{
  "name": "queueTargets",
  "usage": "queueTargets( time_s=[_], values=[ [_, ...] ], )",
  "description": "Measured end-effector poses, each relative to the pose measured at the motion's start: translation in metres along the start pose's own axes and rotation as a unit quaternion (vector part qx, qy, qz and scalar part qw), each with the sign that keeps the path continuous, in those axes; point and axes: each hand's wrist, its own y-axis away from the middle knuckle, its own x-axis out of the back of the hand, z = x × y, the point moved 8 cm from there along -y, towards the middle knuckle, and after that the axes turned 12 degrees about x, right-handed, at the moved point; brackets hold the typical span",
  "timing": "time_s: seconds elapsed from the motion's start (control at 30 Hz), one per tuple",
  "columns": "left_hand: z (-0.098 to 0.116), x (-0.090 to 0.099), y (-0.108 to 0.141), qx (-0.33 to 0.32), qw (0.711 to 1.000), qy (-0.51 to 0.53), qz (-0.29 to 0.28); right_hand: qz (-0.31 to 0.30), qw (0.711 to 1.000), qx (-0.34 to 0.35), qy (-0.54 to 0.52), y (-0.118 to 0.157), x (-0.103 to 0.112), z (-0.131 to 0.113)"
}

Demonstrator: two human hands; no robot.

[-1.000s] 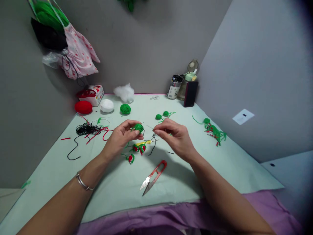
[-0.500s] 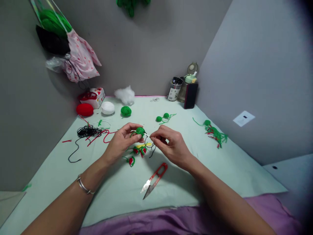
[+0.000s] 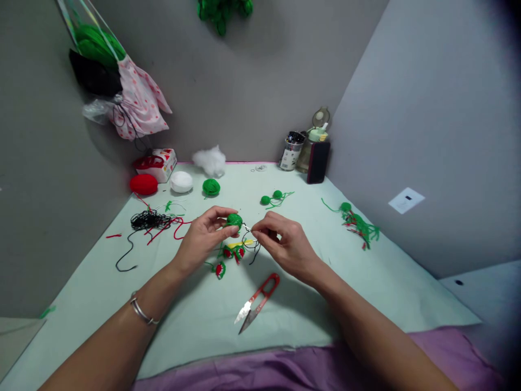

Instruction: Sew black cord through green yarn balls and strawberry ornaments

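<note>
My left hand (image 3: 205,232) pinches a small green crocheted ball (image 3: 234,220) between thumb and fingers. Close on its right, my right hand (image 3: 283,236) is closed in a pinch on a thin silver needle (image 3: 247,228), whose tip is at or near the ball's side; whether it is in the stitches I cannot tell. Black yarn (image 3: 253,254) loops down between the hands. Below them lie small red-and-green crocheted pieces (image 3: 220,270) and a yellow-handled tool (image 3: 240,244), partly covered. Red-handled thread snips (image 3: 260,298) rest nearer to me, blades apart.
Red yarn (image 3: 144,184), white yarn (image 3: 181,182) and green yarn (image 3: 211,187) stand at the back left, near tangled black yarn (image 3: 148,220) and white stuffing (image 3: 210,161). Two green balls (image 3: 265,200) lie behind my hands. A phone (image 3: 318,163) leans at the back right; green crocheted pieces (image 3: 360,225) lie right.
The view has shifted slightly, so everything sits a little lower. My right hand and the needle are marginally farther from the green ball, which my left hand still holds.
</note>
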Motion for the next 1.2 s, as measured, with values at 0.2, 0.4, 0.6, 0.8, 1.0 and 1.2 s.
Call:
queueTargets(
  time_s=[0.2,0.4,0.6,0.8,1.0,1.2],
  values=[
    [0.002,-0.002,0.0,0.003,1.0,-0.005,0.003,-0.005,1.0,0.001,0.001,0.0,-0.002,0.0],
    [0.004,-0.003,0.0,-0.021,1.0,-0.017,0.015,-0.004,1.0,-0.017,-0.008,0.002,-0.007,0.006],
    [-0.004,-0.009,0.001,-0.006,1.0,0.012,0.0,0.008,0.991,-0.069,-0.118,0.002,-0.014,0.018],
    [-0.004,-0.017,0.007,-0.016,0.999,0.046,-0.003,0.029,0.976,-0.098,-0.194,0.005,-0.02,0.028],
    [0.001,-0.019,0.008,-0.029,0.998,0.061,-0.018,0.031,0.968,-0.102,-0.226,0.003,-0.019,0.026],
    [0.003,-0.011,0.006,-0.03,0.998,0.053,-0.013,-0.003,0.976,-0.095,-0.197,0.002,-0.014,0.025]
  ],
)
